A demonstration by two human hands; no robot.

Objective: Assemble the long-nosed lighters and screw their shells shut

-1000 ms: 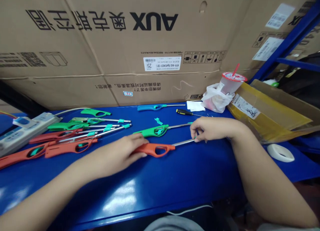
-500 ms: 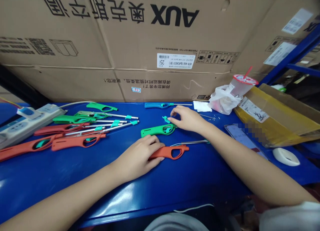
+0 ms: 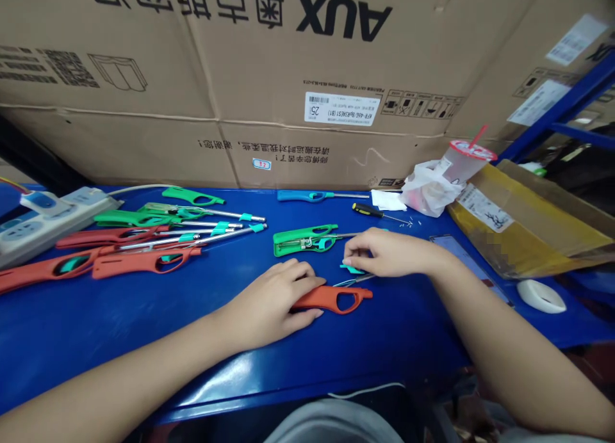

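Note:
My left hand (image 3: 276, 305) is closed around the rear of an orange lighter shell (image 3: 331, 298) with a looped trigger guard, resting on the blue table. My right hand (image 3: 384, 253) pinches a small teal plastic piece (image 3: 353, 269) just above the shell's front end. Below that piece, a thin metal rod and wires (image 3: 358, 280) show beside the orange shell. Beyond my hands lies an opened green lighter (image 3: 303, 242), its clear inner tank and teal trigger visible. My right fingers cover part of its metal tube.
Several green and red-orange long lighters (image 3: 148, 264) lie at the left by a white power strip (image 3: 52, 219). At the back are a blue lighter (image 3: 305, 195), a yellow-black screwdriver (image 3: 368, 209) and a white bag (image 3: 427, 190). A phone (image 3: 468, 264) lies at the right.
My right hand has moved right and towards me with the teal piece, from the green lighter to the orange one. The green lighter's inside and the screwdriver now show. My left hand keeps its hold.

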